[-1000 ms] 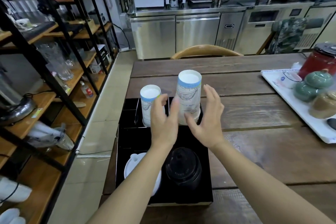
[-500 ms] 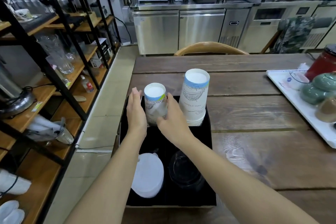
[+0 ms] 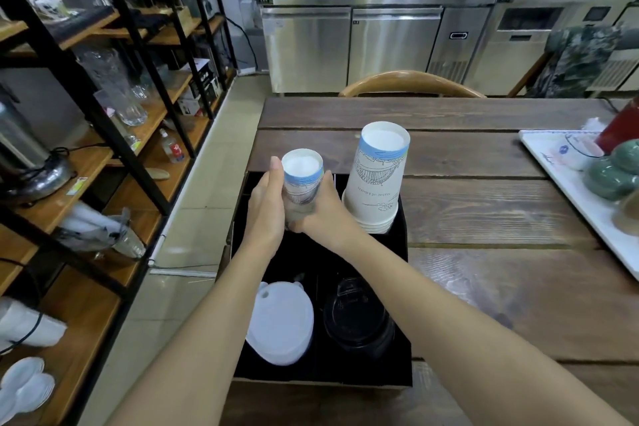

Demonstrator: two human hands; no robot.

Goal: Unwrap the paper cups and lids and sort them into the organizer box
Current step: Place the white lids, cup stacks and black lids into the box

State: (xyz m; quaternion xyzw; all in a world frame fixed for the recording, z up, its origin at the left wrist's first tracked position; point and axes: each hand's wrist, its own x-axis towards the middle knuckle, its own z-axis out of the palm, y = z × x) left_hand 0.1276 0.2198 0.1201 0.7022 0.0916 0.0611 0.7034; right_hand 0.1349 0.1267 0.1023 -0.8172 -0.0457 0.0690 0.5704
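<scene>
A black organizer box sits at the table's left edge. In its far left slot stands a small upside-down stack of paper cups, white with a blue band. My left hand presses its left side and my right hand grips its lower right side. A taller upside-down stack of cups stands in the far right slot, untouched. White lids fill the near left slot and black lids the near right.
A white tray with green lidded pots and a red jar lies at the table's right edge. A wooden chair back rises behind the table. Black metal shelving with glassware stands along the left, across a tiled aisle.
Both hands left the tall cup stack and moved left to the small stack, closing around it. The camera has shifted closer and lower.
</scene>
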